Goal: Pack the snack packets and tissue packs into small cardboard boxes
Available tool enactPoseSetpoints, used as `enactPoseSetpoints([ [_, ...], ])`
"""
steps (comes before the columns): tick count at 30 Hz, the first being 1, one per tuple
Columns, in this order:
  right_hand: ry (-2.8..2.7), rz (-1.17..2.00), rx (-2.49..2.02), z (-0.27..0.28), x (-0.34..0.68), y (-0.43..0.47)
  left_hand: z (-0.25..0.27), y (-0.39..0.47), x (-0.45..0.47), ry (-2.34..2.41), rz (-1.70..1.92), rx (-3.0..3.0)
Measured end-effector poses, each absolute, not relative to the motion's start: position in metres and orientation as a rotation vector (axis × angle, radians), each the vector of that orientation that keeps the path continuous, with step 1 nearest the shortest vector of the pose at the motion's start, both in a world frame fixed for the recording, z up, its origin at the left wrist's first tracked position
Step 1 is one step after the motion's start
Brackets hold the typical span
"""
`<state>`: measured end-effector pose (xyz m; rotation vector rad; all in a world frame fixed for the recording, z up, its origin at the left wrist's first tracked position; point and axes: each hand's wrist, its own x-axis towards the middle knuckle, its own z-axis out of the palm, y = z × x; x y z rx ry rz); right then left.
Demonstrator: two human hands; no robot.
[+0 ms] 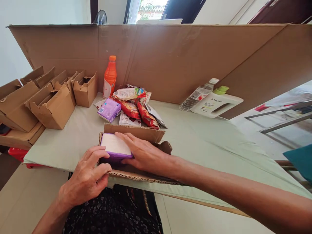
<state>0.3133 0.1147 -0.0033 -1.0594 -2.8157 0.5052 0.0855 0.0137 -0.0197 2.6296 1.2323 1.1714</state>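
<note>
A cardboard box point(133, 130) stands at the near edge of the table, open at the top. Inside its left end sits a purple and white tissue pack point(116, 145). My right hand point(142, 152) reaches in from the right and grips that pack, thumb on its near side and fingers over the top. At the box's near left corner, my left hand point(91, 174) holds the wall, its fingertips close to the pack. The box's right end lies partly behind my right forearm.
Behind the box lie another purple tissue pack point(109, 110) and several red snack bags point(130, 109). An orange bottle point(110, 78) stands behind them. Several cardboard boxes point(52, 107) are at left; a clear bottle point(198, 94) and white jug point(215, 103) are at right, before a cardboard screen point(170, 58).
</note>
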Motion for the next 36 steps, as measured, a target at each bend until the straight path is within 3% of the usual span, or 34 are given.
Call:
enactPoseSetpoints([
  [8, -3.069, 0.546, -1.409, 0.007, 0.284, 0.109, -0.048, 0.006, 0.084, 1.231, 1.240, 2.540],
  [18, -3.174, 0.336, -1.404, 0.010, 0.275, 0.113, -0.051, 0.013, 0.085, 1.238, 1.320, 2.513],
  [24, -2.976, 0.262, -1.259, 0.057, 0.298, 0.124, -0.060, 0.018, 0.088, 1.246, 1.379, 2.457],
  [29, -2.445, 0.111, -1.220, 0.067, 0.316, 0.206, -0.064, 0.022, 0.090, 1.187, 1.447, 2.431],
  [36, -2.612, 0.186, -1.505, -0.006, 0.250, 0.335, -0.079, 0.034, 0.095, 1.163, 1.572, 2.487],
])
